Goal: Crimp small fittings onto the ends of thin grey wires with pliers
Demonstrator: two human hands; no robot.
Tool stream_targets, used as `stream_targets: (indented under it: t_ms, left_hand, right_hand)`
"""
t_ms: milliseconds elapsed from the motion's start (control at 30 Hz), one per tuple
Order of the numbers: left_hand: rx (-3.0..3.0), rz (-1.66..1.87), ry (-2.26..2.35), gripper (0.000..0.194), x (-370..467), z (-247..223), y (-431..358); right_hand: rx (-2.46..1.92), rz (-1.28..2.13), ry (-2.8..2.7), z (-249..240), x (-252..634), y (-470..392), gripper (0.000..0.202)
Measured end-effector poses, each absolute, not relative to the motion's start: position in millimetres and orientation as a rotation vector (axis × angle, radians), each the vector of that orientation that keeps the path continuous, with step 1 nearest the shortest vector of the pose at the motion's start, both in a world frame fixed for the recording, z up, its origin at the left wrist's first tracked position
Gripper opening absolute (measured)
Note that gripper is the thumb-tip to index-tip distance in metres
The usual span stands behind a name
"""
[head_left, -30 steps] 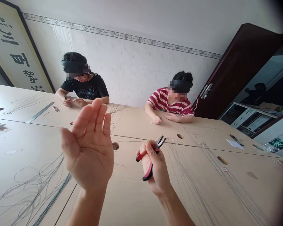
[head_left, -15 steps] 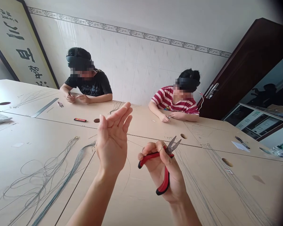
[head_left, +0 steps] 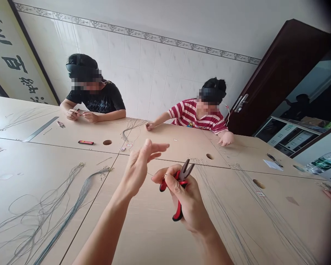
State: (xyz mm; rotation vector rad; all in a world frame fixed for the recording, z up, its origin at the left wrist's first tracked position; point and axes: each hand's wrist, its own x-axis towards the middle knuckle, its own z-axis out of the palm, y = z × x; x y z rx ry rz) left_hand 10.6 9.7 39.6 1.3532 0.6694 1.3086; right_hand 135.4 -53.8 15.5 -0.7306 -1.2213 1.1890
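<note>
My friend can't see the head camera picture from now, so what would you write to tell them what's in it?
A person's right hand holds red-and-black pliers with open jaws, beside their raised, empty left hand. Bundles of thin gray cords lie on the wooden table, where two people sit across.
</note>
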Motion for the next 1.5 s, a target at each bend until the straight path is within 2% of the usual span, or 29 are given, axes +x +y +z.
stream_targets:
  t_ms: [233, 400, 733, 967, 1200, 1500]
  left_hand:
    - [1.668, 0.952, 0.783, 0.048, 10.5, 46.9, 3.0]
    - [1.684, 0.956, 0.742, 0.045, 11.7, 46.1, 0.6]
    - [1.727, 0.84, 0.964, 0.047, 13.1, 48.6, -12.7]
    - [1.732, 0.677, 0.793, 0.054, 11.3, 47.9, -14.3]
    - [1.79, 0.353, 0.601, 0.058, 2.9, 53.4, -11.5]
    - [1.569, 0.093, 0.15, 0.055, 7.0, 54.5, -20.6]
  right_hand:
    - [-0.75, 1.039, -1.196, 22.6, 139.9, -49.4, 0.015]
    - [-0.786, 0.98, -1.15, 19.5, 145.6, -45.9, 0.013]
    - [-0.861, 0.966, -1.023, 14.0, 147.1, -42.2, 0.017]
    - [-0.724, 1.011, -0.932, 9.9, 148.8, -39.3, 0.02]
    - [-0.729, 1.007, -0.883, 11.7, 148.6, -36.4, 0.026]
    - [-0.74, 1.084, -0.762, 1.5, 137.7, -28.6, 0.024]
